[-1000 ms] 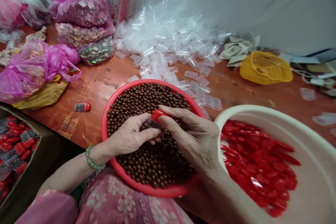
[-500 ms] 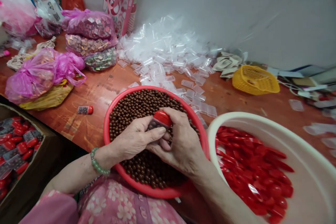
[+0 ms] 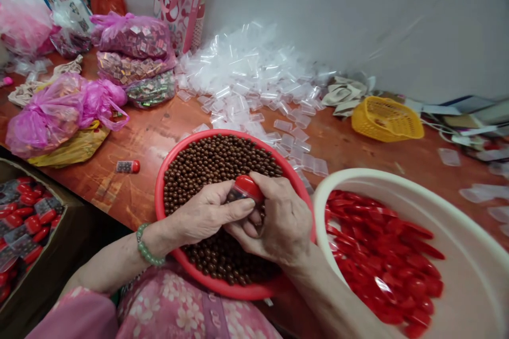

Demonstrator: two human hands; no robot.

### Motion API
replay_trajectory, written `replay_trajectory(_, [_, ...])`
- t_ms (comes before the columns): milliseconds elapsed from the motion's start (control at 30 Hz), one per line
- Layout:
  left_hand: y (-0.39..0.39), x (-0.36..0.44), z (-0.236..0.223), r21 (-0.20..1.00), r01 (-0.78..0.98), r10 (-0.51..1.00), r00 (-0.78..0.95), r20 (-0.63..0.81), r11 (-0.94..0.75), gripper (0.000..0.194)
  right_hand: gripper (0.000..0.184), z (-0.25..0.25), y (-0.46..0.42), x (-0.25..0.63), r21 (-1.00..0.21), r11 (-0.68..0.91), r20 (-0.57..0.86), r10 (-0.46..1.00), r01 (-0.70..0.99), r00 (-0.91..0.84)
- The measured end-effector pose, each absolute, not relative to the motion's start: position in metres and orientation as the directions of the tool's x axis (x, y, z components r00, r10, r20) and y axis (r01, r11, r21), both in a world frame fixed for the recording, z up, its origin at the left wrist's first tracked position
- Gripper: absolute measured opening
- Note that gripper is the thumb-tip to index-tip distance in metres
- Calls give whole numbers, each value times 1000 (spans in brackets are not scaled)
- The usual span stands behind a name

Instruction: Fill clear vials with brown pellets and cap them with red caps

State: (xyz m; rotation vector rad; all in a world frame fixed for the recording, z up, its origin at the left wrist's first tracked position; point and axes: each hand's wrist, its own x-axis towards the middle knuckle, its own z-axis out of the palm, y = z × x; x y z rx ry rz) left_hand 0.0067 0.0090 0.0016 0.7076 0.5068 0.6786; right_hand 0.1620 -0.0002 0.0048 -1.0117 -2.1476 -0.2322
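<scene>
**Where are the hands, and what do they have?**
Both are closed on one small clear tube (image 3: 237, 195) with a red cap (image 3: 247, 188), over the red basin (image 3: 158, 196). The left hand (image 3: 202, 213), with a green bead bracelet (image 3: 148, 246) at its wrist, grips the tube's body. The right hand (image 3: 278, 225) curls over the cap.

**Can you see inside that tube?**
Barely; the fingers cover most of it.

**What's in the red basin?**
It's heaped with small round brown beads (image 3: 217, 164), and the hands hover just above them.

**And beside it?**
Just to the right stands a white basin (image 3: 338, 183) full of loose red caps (image 3: 382, 259). A capped tube (image 3: 128, 166) lies alone on the desk (image 3: 137, 193), left of the red basin.

**What's along the back of the desk?**
A big spill of empty clear tubes (image 3: 242, 69) runs from the wall almost to the red basin's far rim. A yellow basket (image 3: 386, 119) sits to its right, and pink plastic bags (image 3: 43, 122) crowd the left side.

**Anything below the near edge?**
Yes, at the left, a cardboard box (image 3: 11, 169) holds capped tubes (image 3: 26, 212).
</scene>
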Motion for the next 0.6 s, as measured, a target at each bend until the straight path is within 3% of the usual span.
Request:
replay_trajectory(133, [7,0,3,754,-364,725,656,-209,546,51,70,1,0,154,-129,685,677,589,717,-442])
replay_trajectory(233, [3,-13,9,825,-311,780,584,-226,472,46,74,4,-1,146,-166,718,588,623,676,-516])
replay_trajectory(333, [1,-43,12,944,-178,894,409,-185,277,37,80,15,-5,152,-211,728,439,666,652,-603])
replay_trajectory(400, [4,-72,7,993,44,973,200,-117,110,37,77,22,-9,170,-219,682,424,711,698,-562])
replay_trajectory(467, [12,-102,-3,911,411,999,23,-47,33,33,69,23,-10,202,-220,561,455,783,798,-424])
replay_trajectory(533, [23,-126,-16,659,751,999,-34,-18,38,26,56,15,-11,242,-175,404,483,830,898,-280])
replay_trajectory(600, [38,-139,-28,416,909,1000,28,-2,-24,22,39,-1,-10,286,-132,320,503,837,938,-215])
